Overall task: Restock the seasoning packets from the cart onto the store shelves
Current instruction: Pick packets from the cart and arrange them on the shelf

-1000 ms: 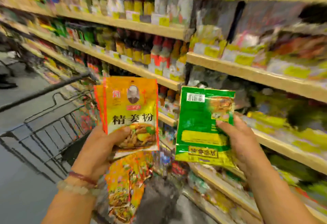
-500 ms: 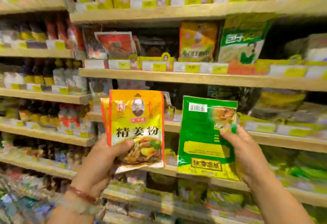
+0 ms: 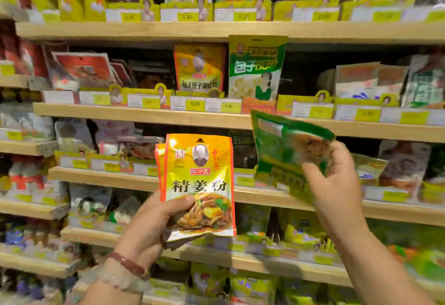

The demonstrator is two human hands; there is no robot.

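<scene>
At lower centre of the frame, the left hand (image 3: 147, 225) gripped upright yellow-orange seasoning packets (image 3: 199, 184) by their bottom edge. To the right, the right hand (image 3: 334, 184) pinched a tilted, blurred green packet (image 3: 281, 145) before the wooden shelves (image 3: 144, 114).

Yellow pkts (image 3: 199, 184) upright, green pkt (image 3: 286, 150) tilted

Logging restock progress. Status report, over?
Left hand grips yellow ginger powder packets. Right hand pinches green seasoning packet, tilted, before the shelves. Nothing blocking.
</scene>
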